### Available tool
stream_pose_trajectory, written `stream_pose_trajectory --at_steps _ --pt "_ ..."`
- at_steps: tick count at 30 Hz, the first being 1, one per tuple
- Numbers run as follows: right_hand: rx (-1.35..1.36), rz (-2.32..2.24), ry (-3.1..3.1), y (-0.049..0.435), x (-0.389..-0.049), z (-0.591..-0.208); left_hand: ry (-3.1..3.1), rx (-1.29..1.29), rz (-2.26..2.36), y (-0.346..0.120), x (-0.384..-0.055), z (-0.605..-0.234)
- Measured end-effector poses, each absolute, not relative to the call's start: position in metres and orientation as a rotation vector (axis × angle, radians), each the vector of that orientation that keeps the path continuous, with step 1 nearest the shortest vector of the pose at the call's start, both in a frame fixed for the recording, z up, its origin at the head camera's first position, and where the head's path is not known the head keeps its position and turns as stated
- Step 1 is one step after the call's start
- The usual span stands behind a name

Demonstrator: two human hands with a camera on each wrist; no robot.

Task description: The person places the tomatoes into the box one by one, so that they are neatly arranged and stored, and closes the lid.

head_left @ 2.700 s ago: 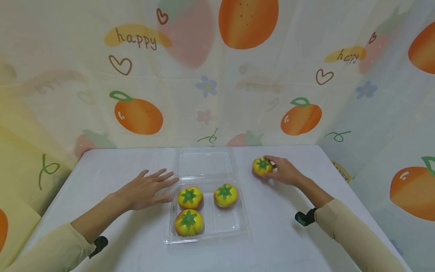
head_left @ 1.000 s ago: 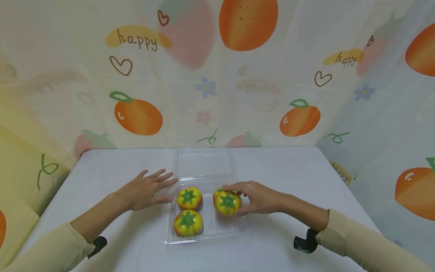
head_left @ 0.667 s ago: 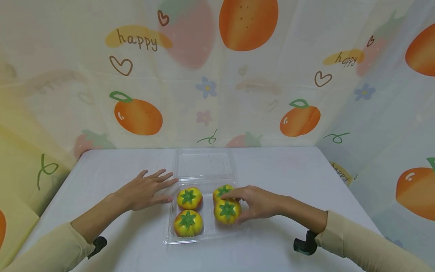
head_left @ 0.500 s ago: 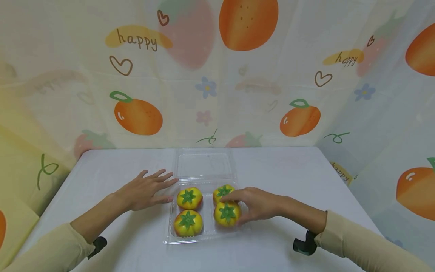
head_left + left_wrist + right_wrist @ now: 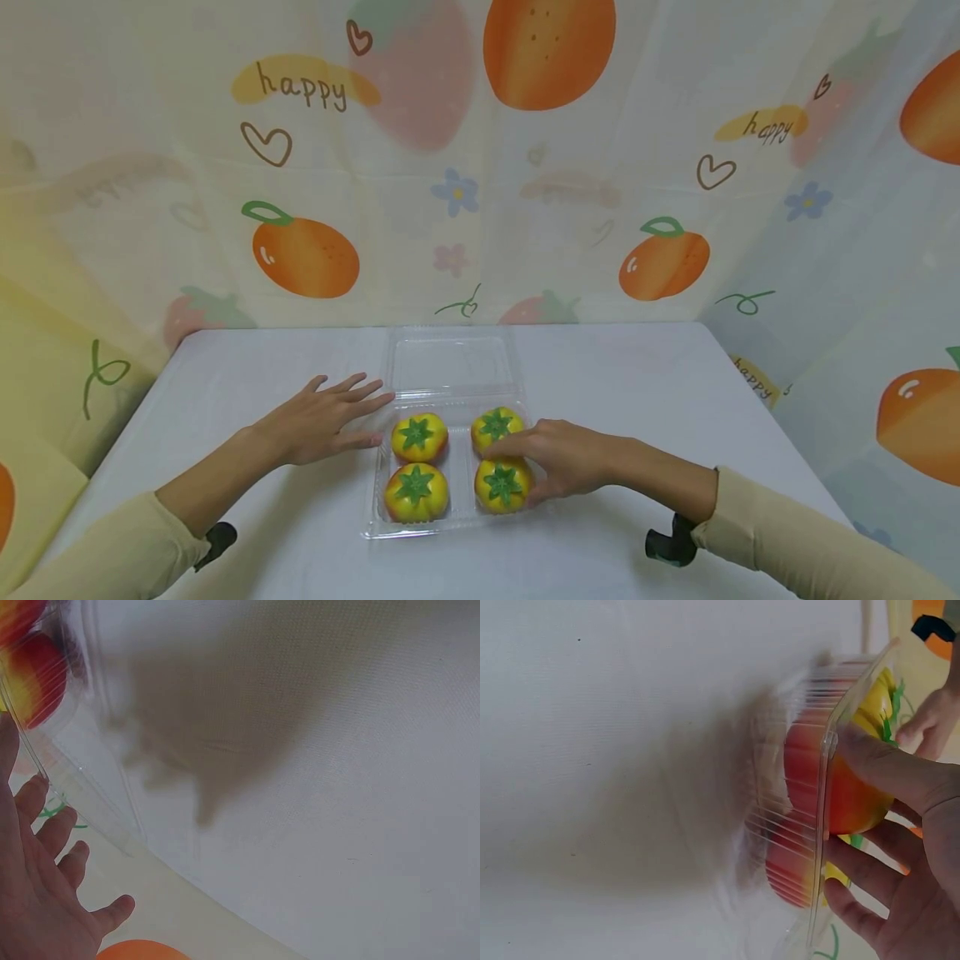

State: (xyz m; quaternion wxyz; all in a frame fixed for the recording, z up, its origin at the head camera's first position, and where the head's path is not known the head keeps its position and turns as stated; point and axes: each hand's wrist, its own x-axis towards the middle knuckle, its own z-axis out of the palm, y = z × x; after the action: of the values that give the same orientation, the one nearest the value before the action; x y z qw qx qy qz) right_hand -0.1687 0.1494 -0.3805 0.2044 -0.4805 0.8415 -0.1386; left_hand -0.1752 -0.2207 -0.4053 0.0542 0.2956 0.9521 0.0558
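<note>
A clear plastic clamshell box [image 5: 465,527] lies with its lid folded back on the table. Inside sit a back left persimmon [image 5: 419,437], a front left persimmon [image 5: 416,493], a back right persimmon [image 5: 497,427] and a front right persimmon [image 5: 503,486], all yellow and red with green star-shaped tops. My right hand [image 5: 573,458] holds the front right one between thumb and fingers; the right wrist view shows the thumb over its side [image 5: 859,799]. My left hand [image 5: 322,421] spreads its straight fingers at the box's left edge, as the left wrist view also shows.
The raised-back lid [image 5: 453,362] lies flat behind the box. A white cloth covers the table [image 5: 622,367]. Behind and at both sides hangs a curtain [image 5: 525,225] printed with oranges and strawberries.
My right hand has carried a persimmon from the table right of the box into the box's front right place, lowering it there. The left hand has stayed put.
</note>
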Motion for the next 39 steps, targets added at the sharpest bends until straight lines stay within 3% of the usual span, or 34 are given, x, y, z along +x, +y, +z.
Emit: stream_pose_trajectory --at_steps 39 --pt "-1.367 -0.188 2.487 0.1553 -0.1687 -0.3808 2.902 0.93 0.167 -0.2188 -0.173 -0.3999"
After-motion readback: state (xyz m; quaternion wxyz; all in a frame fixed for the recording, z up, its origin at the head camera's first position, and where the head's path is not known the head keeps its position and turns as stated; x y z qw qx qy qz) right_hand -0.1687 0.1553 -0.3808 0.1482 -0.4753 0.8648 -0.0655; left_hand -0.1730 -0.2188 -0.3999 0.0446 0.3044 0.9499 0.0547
